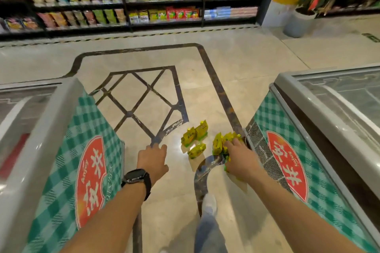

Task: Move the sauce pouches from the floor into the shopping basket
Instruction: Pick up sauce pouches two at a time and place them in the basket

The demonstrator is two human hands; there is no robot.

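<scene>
Three yellow-green sauce pouches (195, 138) lie loose on the shiny tiled floor between two chest freezers. My right hand (238, 159) grips a bunch of more yellow-green pouches (221, 145), which stick out above and below its fingers. My left hand (153, 160), with a black watch on the wrist, hovers to the left of the loose pouches with relaxed fingers and holds nothing. No shopping basket is in view.
A chest freezer (67, 150) with green check sides stands on the left, another freezer (308, 150) on the right. Stocked shelves (144, 2) line the far wall. A potted plant (300, 20) stands at the back right. My shoe (209, 204) is below the pouches.
</scene>
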